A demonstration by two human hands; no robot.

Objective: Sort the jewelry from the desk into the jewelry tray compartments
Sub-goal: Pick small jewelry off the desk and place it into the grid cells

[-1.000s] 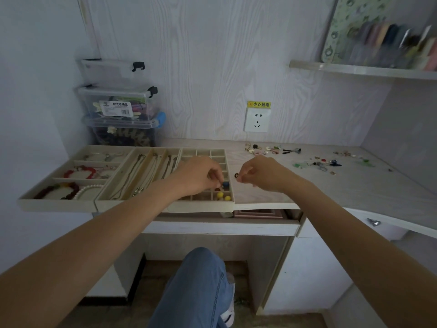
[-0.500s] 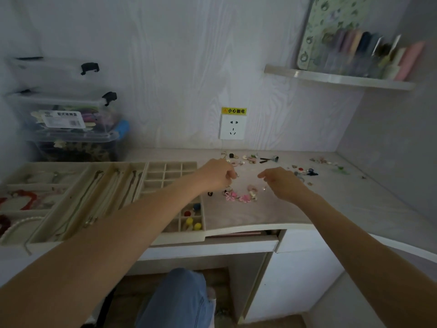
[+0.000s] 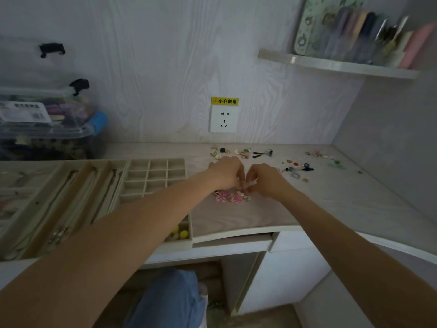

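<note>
Near the middle of the pale wood-grain table [image 3: 260,216], both hands are meeting over a small cluster of pink flower-shaped ornaments [image 3: 228,197]. The left hand [image 3: 227,172] and the right hand [image 3: 266,179] are curling their fingers together around one small pale piece [image 3: 248,184] held between them, just above the pink ones; it is too small and blurred to name, and whether both hands are truly pinching it or one is only steadying it is hard to tell.

To the left, the beige velvet jewelry tray with a grid of small square compartments [image 3: 156,172] is lying at the table's front edge, partly hidden by the left forearm. Most of its visible cells are looking empty, while small yellow round beads [image 3: 181,232] are sitting in its nearest cells. Beside it, the long-slotted beige tray of necklaces [image 3: 71,200] is already holding several chains.

Much is remaining, by my judgement: a scatter of small earrings and charms near the wall [image 3: 238,153] is lying below the white wall socket [image 3: 223,119], and another scatter of red, blue and green trinkets [image 3: 298,168] is lying well to the right. The sorting is looking roughly partway through, with the small pieces still to be placed.
</note>
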